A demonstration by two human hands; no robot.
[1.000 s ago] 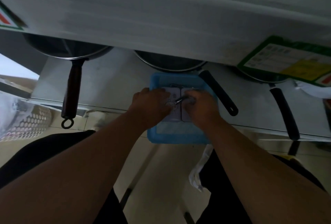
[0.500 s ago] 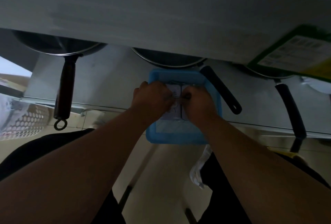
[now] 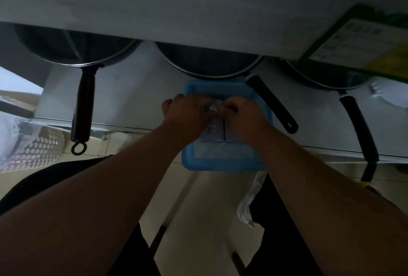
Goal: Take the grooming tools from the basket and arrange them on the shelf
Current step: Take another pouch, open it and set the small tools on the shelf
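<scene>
A blue plastic basket (image 3: 223,164) sits at the front edge of a grey shelf (image 3: 132,99), partly overhanging it. Inside lie flat pale packets (image 3: 215,131) with print on them. My left hand (image 3: 186,115) and my right hand (image 3: 244,119) are both down in the basket, fingers closed, meeting over a small shiny metal grooming tool (image 3: 213,108). Both hands pinch that tool from either side. What kind of tool it is stays too small and dark to tell.
Three dark frying pans stand on the shelf behind the basket, their handles (image 3: 82,110) (image 3: 272,104) (image 3: 358,126) reaching forward over the edge. An upper shelf board (image 3: 198,6) overhangs. A green-edged label (image 3: 362,42) is at right, a white perforated basket (image 3: 33,145) at left.
My hands have slid a little farther back into the basket and closed tighter together on the metal tool. The view has tilted slightly, showing more of the pans.
</scene>
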